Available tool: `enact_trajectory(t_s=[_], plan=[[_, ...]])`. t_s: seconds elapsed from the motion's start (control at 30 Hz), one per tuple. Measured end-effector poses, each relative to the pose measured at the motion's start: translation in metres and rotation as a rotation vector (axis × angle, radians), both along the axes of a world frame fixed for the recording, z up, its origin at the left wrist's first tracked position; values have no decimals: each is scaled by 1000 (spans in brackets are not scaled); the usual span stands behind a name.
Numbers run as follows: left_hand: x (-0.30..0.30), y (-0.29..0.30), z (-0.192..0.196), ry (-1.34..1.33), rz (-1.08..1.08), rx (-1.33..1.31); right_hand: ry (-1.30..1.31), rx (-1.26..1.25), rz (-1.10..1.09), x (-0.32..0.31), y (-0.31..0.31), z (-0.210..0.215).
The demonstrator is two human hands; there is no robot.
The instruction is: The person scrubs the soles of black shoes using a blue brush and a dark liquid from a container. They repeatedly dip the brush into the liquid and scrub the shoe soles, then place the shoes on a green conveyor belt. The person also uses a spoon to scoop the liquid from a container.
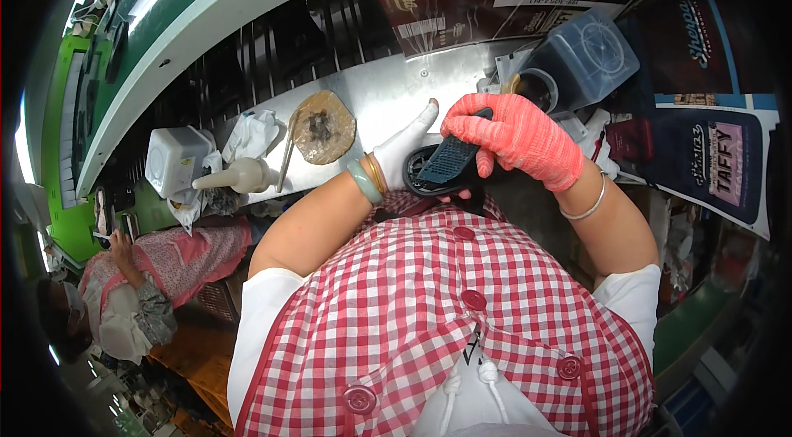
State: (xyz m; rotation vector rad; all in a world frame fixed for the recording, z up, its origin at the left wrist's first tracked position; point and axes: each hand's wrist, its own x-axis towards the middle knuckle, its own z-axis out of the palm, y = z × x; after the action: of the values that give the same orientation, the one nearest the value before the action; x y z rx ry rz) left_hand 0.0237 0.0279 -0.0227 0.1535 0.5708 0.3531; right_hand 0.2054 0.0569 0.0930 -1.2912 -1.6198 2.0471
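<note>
Close to my body, over the near edge of a metal work surface (pixel 388 82), my left hand (pixel 402 150) in a white glove supports a black shoe or sole piece (pixel 410 168) with a raised rim. Its thumb points away from me, and most of its other fingers are hidden beneath the piece. My right hand (pixel 516 136), in a coral knit glove, pinches the upper end of a dark blue-grey textured insole (pixel 446 161). The insole is tilted, its lower end within the black rim and its upper end raised. Whether it is stuck down there cannot be made out.
Left of my hands are a round brown-wrapped pad (pixel 334 136) with dark residue, a thin stick (pixel 286 160), a nozzled bottle (pixel 245 175), crumpled white paper (pixel 252 133) and a white container (pixel 175 160). Right: a clear plastic box (pixel 590 49) and printed sheets (pixel 709 148). A co-worker (pixel 136 288) sits far left.
</note>
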Motion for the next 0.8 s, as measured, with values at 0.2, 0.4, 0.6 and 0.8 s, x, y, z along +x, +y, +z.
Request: enact_trajectory(t_s=[0.2,0.4,0.6,0.8], plan=[[0,8,8,92,-71,-46,15,-11,3,-2,1,-5],[-12,12,-29,-91,-200,27,18,19,57,-2,4,-6],[-11,8,-11,56,-158,103,11,13,124,6,9,-9],[-19,11,-17,52,-271,70,-69,-23,137,16,7,1]])
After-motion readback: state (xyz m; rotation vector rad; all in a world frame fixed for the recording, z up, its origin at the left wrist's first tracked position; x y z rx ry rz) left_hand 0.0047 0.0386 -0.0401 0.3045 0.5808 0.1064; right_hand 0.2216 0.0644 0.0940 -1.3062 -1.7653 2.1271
